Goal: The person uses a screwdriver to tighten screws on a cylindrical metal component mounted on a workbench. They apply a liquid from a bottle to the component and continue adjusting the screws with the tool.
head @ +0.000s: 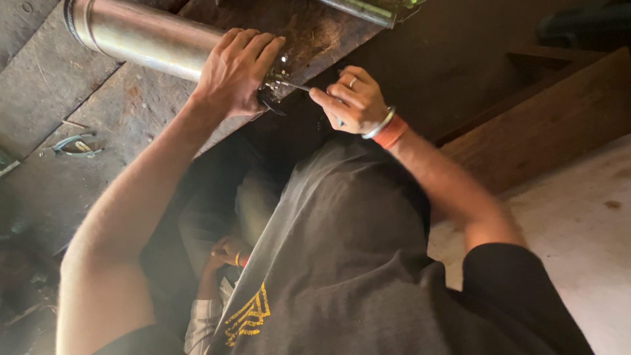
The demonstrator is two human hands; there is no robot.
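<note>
Both hands grip shut: left hand (235,71) wraps metal cylinder's (141,36) end, right hand (351,100) pinches screwdriver (296,85).

Lighting: warm, uneven daylight. Brightest on the pale floor (578,263) to the right of the metal cylinder (144,36), and on the forearms. Glare: a soft streak along the cylinder's upper side. Shadow: deep below the cylinder, around the dark shirt (355,263), and at the frame's upper right. Focus: moderately soft throughout; small parts at the cylinder's end indistinct. Left edge of the wooden surface (46,85) dim, slightly smeared.
</note>
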